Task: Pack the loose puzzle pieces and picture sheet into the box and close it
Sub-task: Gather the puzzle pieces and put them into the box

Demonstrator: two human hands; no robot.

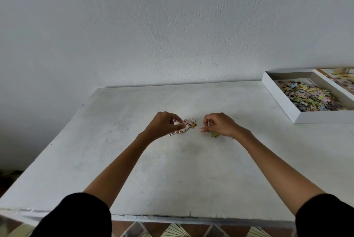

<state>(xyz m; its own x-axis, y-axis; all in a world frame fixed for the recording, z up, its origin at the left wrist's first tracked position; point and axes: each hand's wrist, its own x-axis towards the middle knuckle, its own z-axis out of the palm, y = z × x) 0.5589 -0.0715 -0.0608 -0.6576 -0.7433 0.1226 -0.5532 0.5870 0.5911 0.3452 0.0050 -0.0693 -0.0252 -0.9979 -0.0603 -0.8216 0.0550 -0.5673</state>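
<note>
A small cluster of loose puzzle pieces [189, 124] lies in the middle of the white table [172, 169]. My left hand [164, 124] rests over the cluster's left side, thumb and fingers pinched on some of the pieces. My right hand [220, 124] hovers just to the right with its fingers curled; a greenish piece [215, 134] lies under its wrist. Whether it holds a piece is hidden. The open white box [277, 100], with several pastel pieces [310, 96] inside, sits at the table's far right. A colourful printed sheet or lid [342, 79] lies behind the box.
A plain white wall stands right behind the table. The table's front edge runs along the bottom of the view, with patterned floor tiles [178, 231] below it. The left edge drops off to a dark floor.
</note>
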